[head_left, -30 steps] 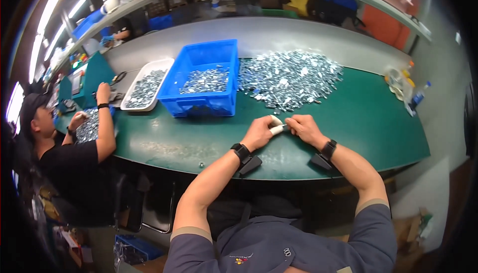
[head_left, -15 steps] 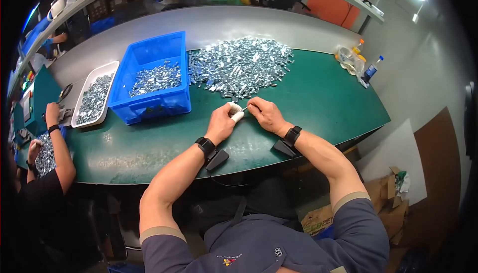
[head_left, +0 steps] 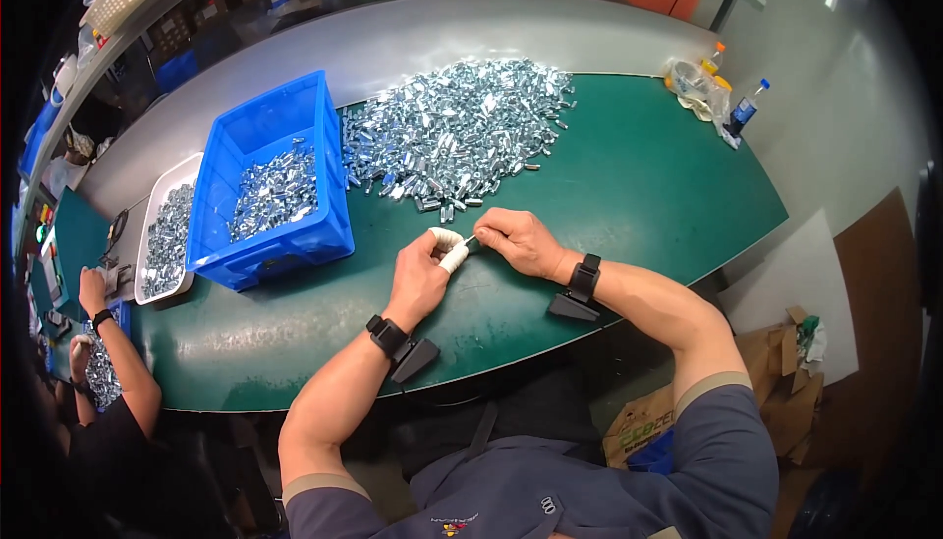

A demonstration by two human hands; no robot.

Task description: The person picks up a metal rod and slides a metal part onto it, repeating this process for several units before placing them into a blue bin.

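Your bare left hand (head_left: 420,276) has its white-wrapped fingers (head_left: 455,258) pinching one end of a small, slim, dark-looking piece (head_left: 472,243), probably metal; your bare right hand (head_left: 527,243) has thumb and fingertip pressed together at the other end; the piece sits between the two hands, over the smooth green surface (head_left: 648,180), on the near side of the heap of small, elongated, silvery metal pieces (head_left: 462,126); its full outline is hidden by your grip.

Handling, as judged: light enough for a fingertip hold; stiff, unlikely to bend or break under a pinch; if its skin is as polished as the shiny heap, expect it to slip or roll on bare skin; the white wrapping should add some friction; take it close to each end, pads square to its sides, middle left free; squeeze steadily, since a skewed pinch could shoot it out.
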